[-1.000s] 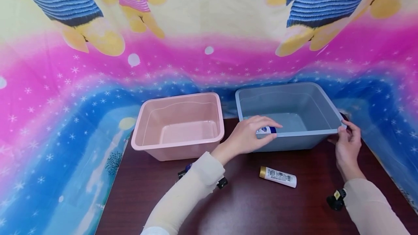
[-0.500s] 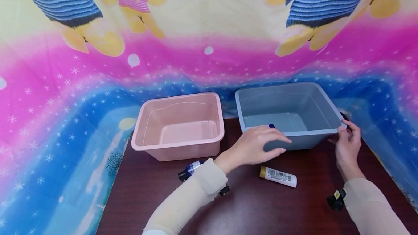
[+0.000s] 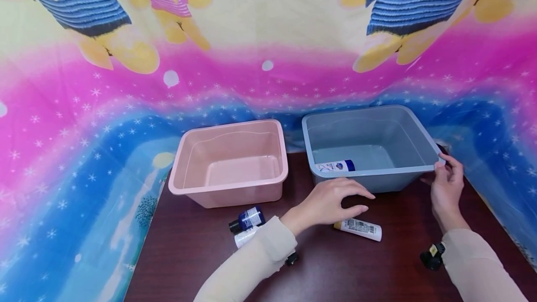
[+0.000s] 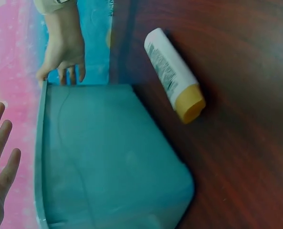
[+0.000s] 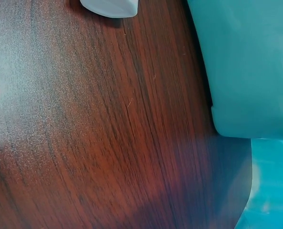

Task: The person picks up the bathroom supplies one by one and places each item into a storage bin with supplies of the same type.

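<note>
My left hand (image 3: 329, 202) is in front of the blue-grey plastic basin (image 3: 377, 181), fingers apart and holding nothing. It hovers just above a white tube with a gold cap (image 3: 362, 229), partly covering the cap; the left wrist view shows this tube (image 4: 170, 71) whole. A white tube with a blue cap (image 3: 335, 166) lies inside the basin, by its near-left wall. At the basin's right corner, my right hand (image 3: 448, 190) pinches the rim with the thumb. Left of my left sleeve lie a dark blue bottle with a black cap (image 3: 251, 218) and a white item (image 3: 245, 236), half hidden.
A pink plastic basin (image 3: 241, 195) stands to the left of the blue-grey one, on the dark wood table (image 3: 327, 274). A printed cloth (image 3: 260, 83) hangs behind both basins and along the sides.
My left hand has let go of the blue-capped tube in the basin and drawn back toward the gold-capped tube. My right hand has stayed on the rim.
</note>
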`<action>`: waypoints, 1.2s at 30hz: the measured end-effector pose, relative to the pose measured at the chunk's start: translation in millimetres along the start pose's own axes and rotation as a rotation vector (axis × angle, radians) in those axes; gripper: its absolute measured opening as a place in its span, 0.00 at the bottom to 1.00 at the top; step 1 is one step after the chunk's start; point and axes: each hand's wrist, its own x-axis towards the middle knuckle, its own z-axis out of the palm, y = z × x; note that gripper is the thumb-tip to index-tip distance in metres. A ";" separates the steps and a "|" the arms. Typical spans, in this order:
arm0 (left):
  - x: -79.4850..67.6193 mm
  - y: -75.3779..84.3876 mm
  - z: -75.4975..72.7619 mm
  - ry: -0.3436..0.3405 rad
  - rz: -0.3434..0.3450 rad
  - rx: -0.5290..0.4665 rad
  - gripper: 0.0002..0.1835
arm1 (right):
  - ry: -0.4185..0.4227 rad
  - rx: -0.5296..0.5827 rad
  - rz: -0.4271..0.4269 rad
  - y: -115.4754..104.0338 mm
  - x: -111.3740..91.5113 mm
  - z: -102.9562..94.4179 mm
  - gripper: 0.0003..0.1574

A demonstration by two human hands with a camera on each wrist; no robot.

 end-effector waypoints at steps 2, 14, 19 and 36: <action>-1.8 1.2 4.9 -0.004 -0.021 -0.009 0.16 | -0.001 0.007 0.003 0.2 -0.3 -0.4 0.19; -10.2 2.1 31.4 -0.016 -0.073 -0.067 0.17 | -0.019 0.001 -0.008 1.6 -0.4 -3.0 0.21; -14.8 0.5 44.2 -0.044 -0.106 -0.072 0.18 | -0.014 -0.002 -0.009 3.2 -0.4 -3.1 0.20; -26.0 -1.4 78.7 -0.096 -0.146 -0.016 0.18 | -0.009 -0.031 -0.014 2.1 -1.8 -0.2 0.22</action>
